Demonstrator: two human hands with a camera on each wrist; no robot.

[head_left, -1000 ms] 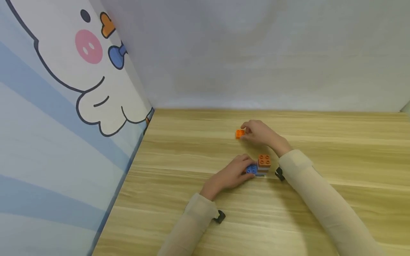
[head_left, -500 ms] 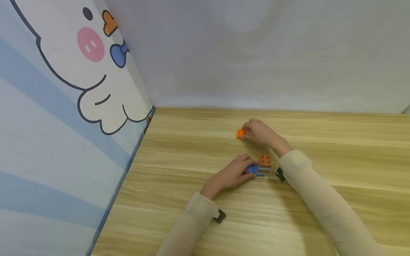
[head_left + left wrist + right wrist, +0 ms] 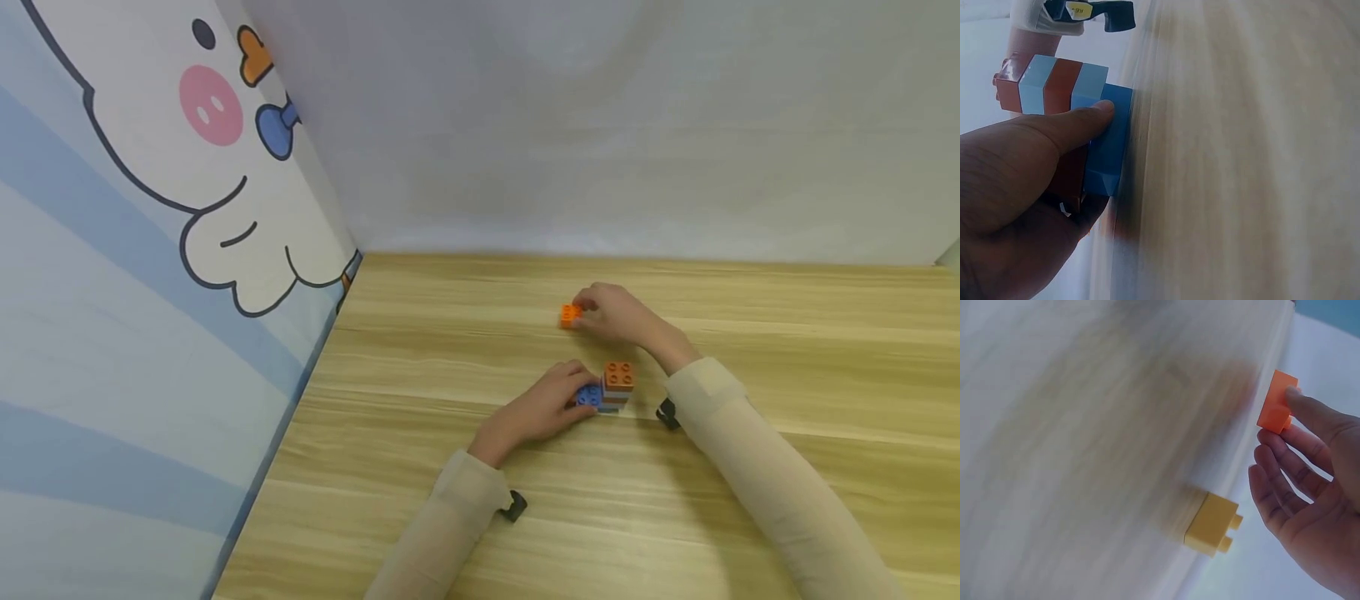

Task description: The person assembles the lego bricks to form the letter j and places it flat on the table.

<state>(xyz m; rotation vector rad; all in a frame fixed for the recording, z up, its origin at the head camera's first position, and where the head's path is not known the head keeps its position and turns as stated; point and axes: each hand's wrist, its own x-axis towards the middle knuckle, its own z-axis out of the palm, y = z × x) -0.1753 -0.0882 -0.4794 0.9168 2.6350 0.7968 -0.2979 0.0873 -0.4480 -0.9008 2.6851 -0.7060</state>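
Two cream sleeves (image 3: 453, 517) are seen nearest, reached in over the wood-grain tabletop (image 3: 352, 508), and at each cuff a black wrist device (image 3: 514, 506) is worn. By the left hand (image 3: 536, 411) a blue building brick (image 3: 588, 396) is gripped between thumb and fingers, its studs partly bared; it is set just beside a stacked brick tower (image 3: 618, 383). In the left wrist view the thumb tip is laid at the tower's foot, against a blue base (image 3: 1107, 156); how the bricks under the palm are joined cannot be told. As judged, the build is best steadied with light, level pressure, so that the tower is not twisted off its base.

Beyond it, a bright orange building brick (image 3: 567, 316) is pinched by the right hand (image 3: 622, 319) between thumb and fingertips; whether it is lifted off the tabletop cannot be told. It should be gripped squarely by its flat sides, with studs and underside left free, and the spare fingers should be held clear of the yellow building brick (image 3: 1210, 522), seen near them only in the right wrist view. At the back a pale backdrop (image 3: 637, 150) is hung, met at the left by a cartoon-printed panel (image 3: 157, 150).

Counted near to far: two sleeves, two devices, two hands; one tower, in which two reddish-brown and two light blue bricks are stacked on one base; one blue, one orange and one yellow brick; one backdrop, one panel
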